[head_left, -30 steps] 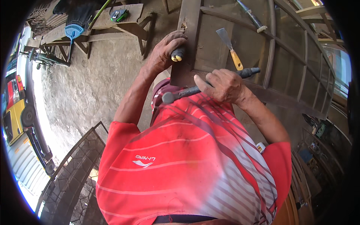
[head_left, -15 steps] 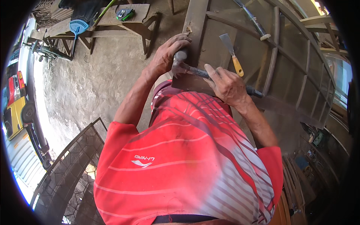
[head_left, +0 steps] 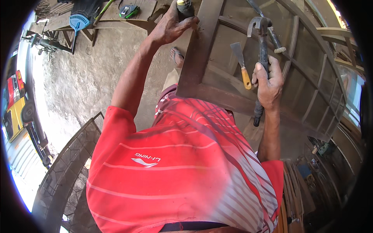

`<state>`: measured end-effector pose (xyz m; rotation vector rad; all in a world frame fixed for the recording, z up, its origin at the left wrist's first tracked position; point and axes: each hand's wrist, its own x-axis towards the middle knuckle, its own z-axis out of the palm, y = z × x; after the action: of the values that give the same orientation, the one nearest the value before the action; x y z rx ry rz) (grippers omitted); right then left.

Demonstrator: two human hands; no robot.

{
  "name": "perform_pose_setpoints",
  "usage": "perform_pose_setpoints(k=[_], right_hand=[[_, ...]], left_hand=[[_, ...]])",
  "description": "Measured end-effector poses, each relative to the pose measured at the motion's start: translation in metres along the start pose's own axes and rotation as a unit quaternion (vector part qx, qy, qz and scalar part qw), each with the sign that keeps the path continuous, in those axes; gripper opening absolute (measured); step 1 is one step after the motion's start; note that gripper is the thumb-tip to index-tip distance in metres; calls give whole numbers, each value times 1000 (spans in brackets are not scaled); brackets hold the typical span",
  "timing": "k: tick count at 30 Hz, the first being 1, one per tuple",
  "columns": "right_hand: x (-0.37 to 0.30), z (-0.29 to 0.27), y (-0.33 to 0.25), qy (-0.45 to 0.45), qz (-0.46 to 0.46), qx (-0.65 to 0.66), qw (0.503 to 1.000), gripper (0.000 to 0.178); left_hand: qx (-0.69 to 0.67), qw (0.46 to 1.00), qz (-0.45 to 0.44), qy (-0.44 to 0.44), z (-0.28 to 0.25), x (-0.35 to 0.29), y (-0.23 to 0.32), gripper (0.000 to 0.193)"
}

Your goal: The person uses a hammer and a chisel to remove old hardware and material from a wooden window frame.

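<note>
My right hand (head_left: pixel 269 83) is closed around the handle of a claw hammer (head_left: pixel 262 42), held upright with its head at the far end. My left hand (head_left: pixel 173 25) grips a dark-handled tool (head_left: pixel 185 9) with a pale yellow end, at the edge of the brown wooden door frame (head_left: pixel 194 73); the tool's working tip cannot be made out. On the door's panels lies a putty knife (head_left: pixel 243 68) with a yellow handle, left of the hammer. Just beyond the hammer head rests a long tool (head_left: pixel 274 39) with a dark handle and whitish end.
A low wooden bench (head_left: pixel 145 9) at the far left bears a green and black tape measure (head_left: pixel 129 11). A blue rake (head_left: pixel 79 22) leans there. My sandalled foot (head_left: pixel 177 57) stands beside the door. A dark mesh-patterned panel (head_left: pixel 70 167) sits at the near left.
The hammer has turned from lying crosswise to upright, moving right with my right hand. My left hand has moved farther away and now shows the dark-handled tool in it.
</note>
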<state>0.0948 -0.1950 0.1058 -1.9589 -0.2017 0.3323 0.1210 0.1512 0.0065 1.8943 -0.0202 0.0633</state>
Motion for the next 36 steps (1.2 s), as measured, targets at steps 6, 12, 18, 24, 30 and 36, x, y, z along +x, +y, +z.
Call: perform_pose_setpoints(k=[6, 12, 18, 24, 30, 36], right_hand=[[46, 16, -11, -32, 70, -49, 996, 29], [126, 24, -54, -53, 7, -7, 999, 34], [167, 40, -73, -142, 12, -147, 979, 38], [184, 41, -85, -218, 7, -195, 956, 39], [206, 35, -70, -195, 34, -233, 952, 40], [203, 26, -87, -236, 50, -212, 947, 38]], left_hand=[[34, 998, -17, -53, -10, 20, -22, 63], [-149, 979, -52, -132, -13, 37, 2, 48], [26, 991, -55, -121, -21, 38, 6, 45], [-31, 989, -53, -133, -21, 43, 1, 46], [4, 990, -23, -137, -14, 42, -9, 57], [-1, 992, -31, -123, -12, 39, -5, 59]])
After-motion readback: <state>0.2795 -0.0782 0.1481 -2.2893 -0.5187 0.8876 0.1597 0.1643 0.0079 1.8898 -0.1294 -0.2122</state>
